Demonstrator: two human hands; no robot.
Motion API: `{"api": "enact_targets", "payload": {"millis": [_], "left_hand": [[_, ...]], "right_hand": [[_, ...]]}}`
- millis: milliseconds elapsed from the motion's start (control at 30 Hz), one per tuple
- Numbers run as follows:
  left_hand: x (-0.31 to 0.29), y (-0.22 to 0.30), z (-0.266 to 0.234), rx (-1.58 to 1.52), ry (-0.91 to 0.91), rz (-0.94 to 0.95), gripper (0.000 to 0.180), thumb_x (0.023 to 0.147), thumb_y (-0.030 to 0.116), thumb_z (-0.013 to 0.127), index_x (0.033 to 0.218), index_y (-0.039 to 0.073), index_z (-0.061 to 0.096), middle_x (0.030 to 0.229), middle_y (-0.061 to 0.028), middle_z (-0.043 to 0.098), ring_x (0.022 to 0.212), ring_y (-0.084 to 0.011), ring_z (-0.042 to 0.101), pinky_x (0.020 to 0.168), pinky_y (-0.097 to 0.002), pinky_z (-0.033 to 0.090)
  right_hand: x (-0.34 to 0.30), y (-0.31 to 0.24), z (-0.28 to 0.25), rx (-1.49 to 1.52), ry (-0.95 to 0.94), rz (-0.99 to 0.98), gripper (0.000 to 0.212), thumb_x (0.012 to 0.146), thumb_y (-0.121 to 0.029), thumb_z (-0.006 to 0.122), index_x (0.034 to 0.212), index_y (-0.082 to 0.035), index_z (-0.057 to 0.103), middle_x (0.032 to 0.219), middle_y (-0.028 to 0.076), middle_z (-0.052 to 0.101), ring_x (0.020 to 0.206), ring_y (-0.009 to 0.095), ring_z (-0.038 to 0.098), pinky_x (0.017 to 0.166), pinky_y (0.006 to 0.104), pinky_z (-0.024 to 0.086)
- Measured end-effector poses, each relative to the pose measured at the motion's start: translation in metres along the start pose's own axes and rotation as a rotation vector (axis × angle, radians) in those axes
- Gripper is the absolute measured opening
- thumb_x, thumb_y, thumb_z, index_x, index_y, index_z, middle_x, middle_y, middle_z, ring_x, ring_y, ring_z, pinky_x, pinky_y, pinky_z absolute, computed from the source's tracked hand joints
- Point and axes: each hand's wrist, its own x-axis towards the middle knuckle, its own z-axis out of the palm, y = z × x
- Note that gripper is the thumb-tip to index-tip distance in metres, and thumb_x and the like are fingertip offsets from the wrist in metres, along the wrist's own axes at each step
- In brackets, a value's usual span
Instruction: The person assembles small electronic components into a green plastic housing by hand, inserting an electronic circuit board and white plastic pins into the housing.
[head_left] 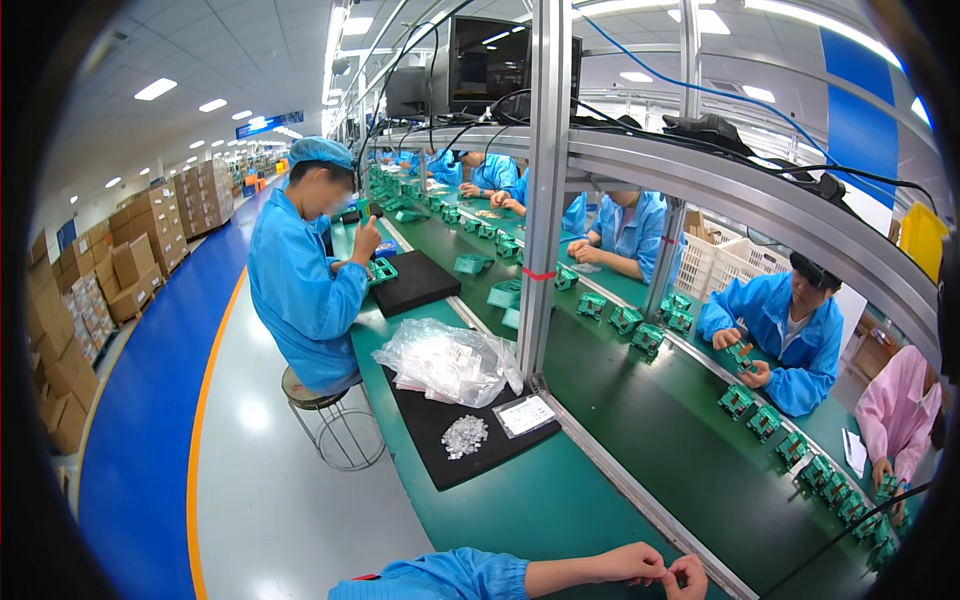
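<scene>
At the bottom edge, over the near part of the green bench (590,510), my left hand (638,563) reaches in from a blue sleeve. Its fingers are pinched together and meet the fingertips of my right hand (687,578), also closed. Anything between them is too small to make out. Further up the bench lies a black mat (425,440). On it rest a pile of small clear-white plastic pieces (464,437), a big clear plastic bag (450,360) with white and pink packets, and a flat bag with a white label (524,415).
A metal post (545,200) rises beside the mat. Past it, a dark green conveyor (600,375) carries several green housings (737,401). A co-worker in blue (305,270) sits at the far left by a stool (335,405); other workers line the conveyor's far side.
</scene>
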Motion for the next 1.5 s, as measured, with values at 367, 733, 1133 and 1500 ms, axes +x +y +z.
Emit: {"api": "enact_targets", "payload": {"millis": [367, 733, 1133, 1500], "left_hand": [[0.002, 0.001, 0.002, 0.071, 0.001, 0.015, 0.022, 0.082, 0.025, 0.047, 0.072, 0.006, 0.053, 0.063, 0.0016, 0.048, 0.056, -0.0060, 0.044, 0.050, -0.0198, 0.037], [-0.004, 0.011, 0.004, 0.467, 0.114, 0.191, 0.019, 0.081, 0.022, 0.051, 0.086, 0.004, 0.055, 0.071, -0.0028, 0.050, 0.064, -0.0122, 0.047, 0.059, -0.0247, 0.039], [-0.005, 0.007, 0.006, 0.649, 0.139, 0.333, 0.022, 0.081, 0.024, 0.049, 0.091, 0.005, 0.053, 0.078, -0.0080, 0.052, 0.073, -0.0221, 0.050, 0.067, -0.0323, 0.040], [-0.006, 0.004, 0.004, 0.709, 0.149, 0.332, 0.021, 0.080, 0.023, 0.049, 0.092, 0.006, 0.054, 0.076, -0.0091, 0.053, 0.078, -0.0255, 0.050, 0.070, -0.0336, 0.040]], "right_hand": [[-0.004, 0.004, 0.001, 0.043, 0.076, 0.111, 0.010, 0.078, -0.006, 0.054, 0.071, -0.001, 0.048, 0.066, 0.006, 0.046, 0.059, 0.013, 0.043, 0.055, 0.0243, 0.037], [-0.004, 0.005, 0.002, -0.062, 0.140, 0.089, 0.005, 0.074, -0.003, 0.054, 0.073, 0.000, 0.050, 0.068, 0.009, 0.051, 0.062, 0.018, 0.049, 0.059, 0.0272, 0.040], [-0.004, 0.007, 0.003, -0.072, 0.166, 0.093, 0.004, 0.073, -0.002, 0.054, 0.073, 0.001, 0.051, 0.068, 0.011, 0.052, 0.061, 0.022, 0.050, 0.059, 0.0295, 0.041], [-0.004, 0.013, 0.006, -0.071, 0.175, 0.066, 0.009, 0.075, -0.005, 0.055, 0.071, 0.000, 0.050, 0.063, 0.007, 0.049, 0.056, 0.016, 0.045, 0.053, 0.0264, 0.039]]}}
